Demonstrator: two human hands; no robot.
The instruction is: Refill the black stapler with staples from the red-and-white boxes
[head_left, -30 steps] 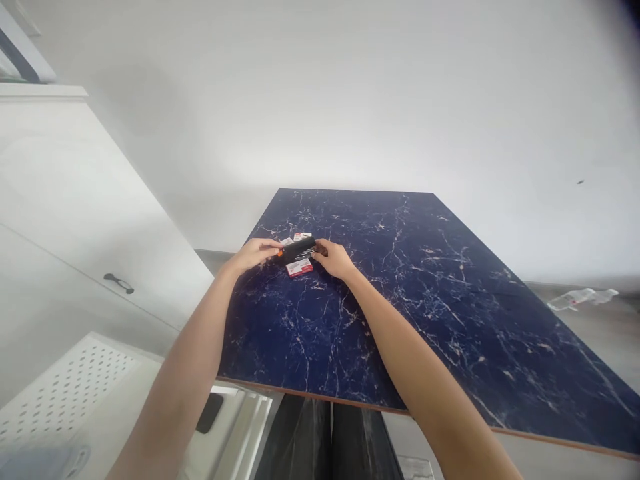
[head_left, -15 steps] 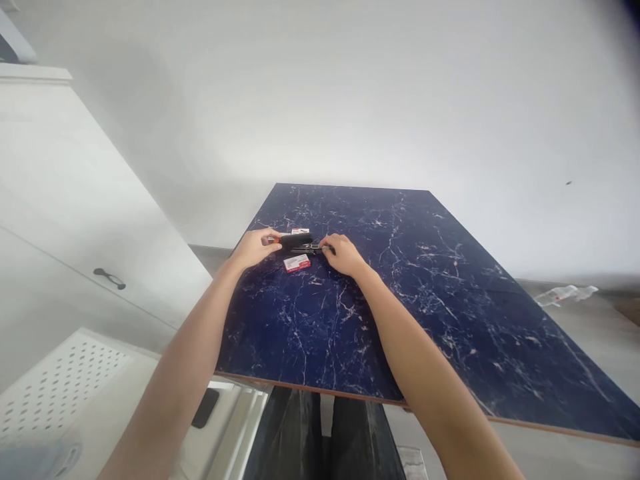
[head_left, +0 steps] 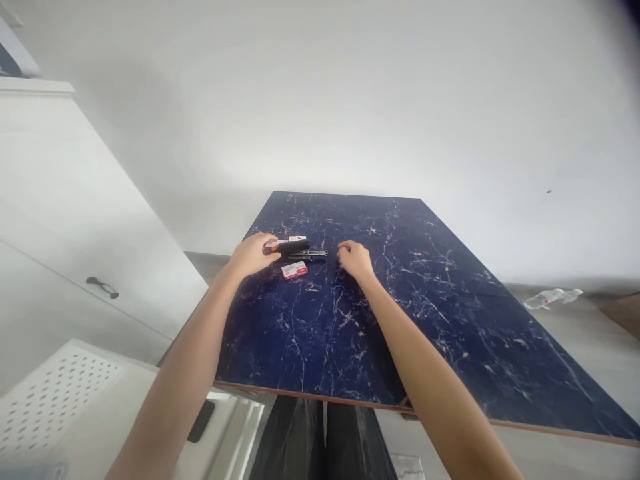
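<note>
A black stapler (head_left: 294, 247) with an orange part lies swung open on the blue table, its metal lower arm reaching to the right. Its left end is in the grip of my left hand (head_left: 254, 255), thumb in front and fingers behind. My right hand (head_left: 356, 259) is apart from the stapler, a little right of its metal tip. The fingers of that hand are curled together, and anything between them is too small or hidden to make out. A red and white staple box (head_left: 295, 270) sits in front of the stapler; another small box (head_left: 297, 238) shows partly behind it.
The dark blue marble-patterned table (head_left: 430, 320) reaches far to the right and meets a white wall (head_left: 350, 100). At left stands a white cabinet (head_left: 75, 200) with a dark handle (head_left: 103, 287). A clear plastic bottle (head_left: 553, 298) lies beyond the table's right edge.
My right hand has let go of the stapler's metal end and moved off to the right. My left hand keeps its hold on the stapler. The view has shifted slightly.
</note>
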